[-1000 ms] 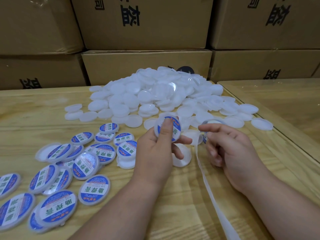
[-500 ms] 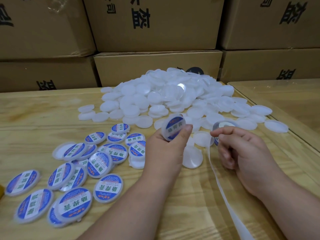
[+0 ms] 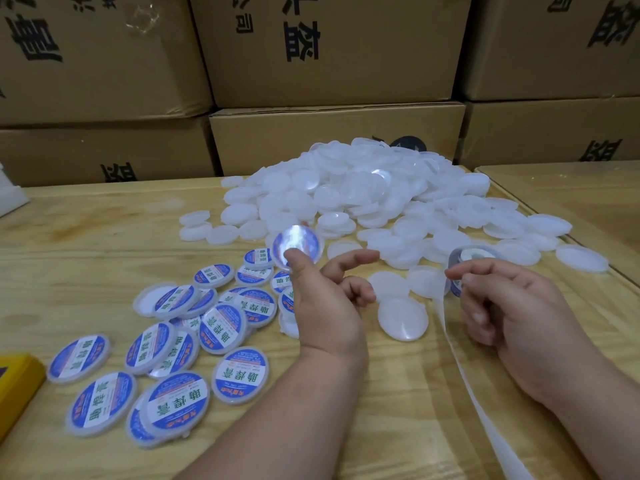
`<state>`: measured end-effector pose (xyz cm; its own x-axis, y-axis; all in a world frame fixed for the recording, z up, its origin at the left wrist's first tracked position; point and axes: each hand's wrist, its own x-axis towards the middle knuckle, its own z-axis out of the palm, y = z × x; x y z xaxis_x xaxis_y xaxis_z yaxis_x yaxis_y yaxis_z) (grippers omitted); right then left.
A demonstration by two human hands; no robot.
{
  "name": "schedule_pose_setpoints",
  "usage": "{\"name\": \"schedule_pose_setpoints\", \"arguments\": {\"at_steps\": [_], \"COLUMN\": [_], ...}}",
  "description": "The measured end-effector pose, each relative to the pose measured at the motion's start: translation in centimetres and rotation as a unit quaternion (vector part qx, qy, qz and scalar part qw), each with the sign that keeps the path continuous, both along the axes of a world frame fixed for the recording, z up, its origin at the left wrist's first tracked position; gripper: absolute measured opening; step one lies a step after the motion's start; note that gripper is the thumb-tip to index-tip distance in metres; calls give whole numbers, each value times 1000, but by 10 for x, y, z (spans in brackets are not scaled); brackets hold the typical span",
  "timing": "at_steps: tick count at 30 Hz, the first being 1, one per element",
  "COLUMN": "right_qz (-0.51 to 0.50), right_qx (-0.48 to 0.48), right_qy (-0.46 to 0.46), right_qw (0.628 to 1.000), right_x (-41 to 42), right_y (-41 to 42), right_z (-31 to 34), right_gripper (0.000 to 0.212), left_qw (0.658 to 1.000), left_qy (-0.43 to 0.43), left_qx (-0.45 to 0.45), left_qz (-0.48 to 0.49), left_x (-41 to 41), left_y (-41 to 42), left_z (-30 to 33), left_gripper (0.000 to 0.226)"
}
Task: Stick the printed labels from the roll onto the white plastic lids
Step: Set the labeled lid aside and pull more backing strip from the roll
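A labelled lid [image 3: 298, 245], blurred with motion, sits just above the thumb tip of my left hand [image 3: 325, 306]. The index finger points right, away from the lid, and the other fingers curl loosely. My right hand [image 3: 512, 313] pinches the label roll [image 3: 464, 258] between thumb and forefinger. Its white backing strip [image 3: 460, 362] trails down toward the bottom edge. A big heap of plain white lids [image 3: 363, 195] lies behind both hands. One plain lid [image 3: 403, 318] lies flat between them. Several labelled lids [image 3: 180, 341] are spread at the left.
Stacked cardboard boxes [image 3: 329, 46] wall off the back of the wooden table [image 3: 86, 244]. A yellow box [image 3: 14, 386] pokes in at the left edge. A second table surface [image 3: 571, 192] adjoins on the right.
My left hand turned the labelled lid over toward the left and its fingers opened away from it. The lid now blurs at the thumb tip. My right hand kept hold of the roll.
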<state>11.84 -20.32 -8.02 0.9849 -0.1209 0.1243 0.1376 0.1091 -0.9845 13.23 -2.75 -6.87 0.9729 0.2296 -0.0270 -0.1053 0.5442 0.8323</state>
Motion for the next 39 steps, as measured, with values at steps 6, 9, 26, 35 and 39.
{"name": "schedule_pose_setpoints", "arguments": {"at_steps": [6,9,26,35,39], "right_qz": [2,-2,-104,-92,-88], "right_qx": [-4,-7,-134,-237,-280], "right_qy": [0,-1,8,-9,28], "right_qw": [1000,1000,985,967,956], "right_x": [0,0,-3,-6,-7], "right_y": [-1,-1,5,10,9], "right_z": [0,1,4,7,9], "right_gripper": [19,17,24,24,24], "left_qw": [1000,1000,681,685,690], "left_qy": [-10,-11,9,-21,-25], "left_qx": [-6,5,731,728,723], "left_qz": [12,24,-47,-30,-33], "left_x": [1,2,-12,-6,-7], "left_y": [3,1,-17,-15,-16], "left_z": [0,-2,-24,-30,-30], "left_gripper": [62,31,96,60,62]}}
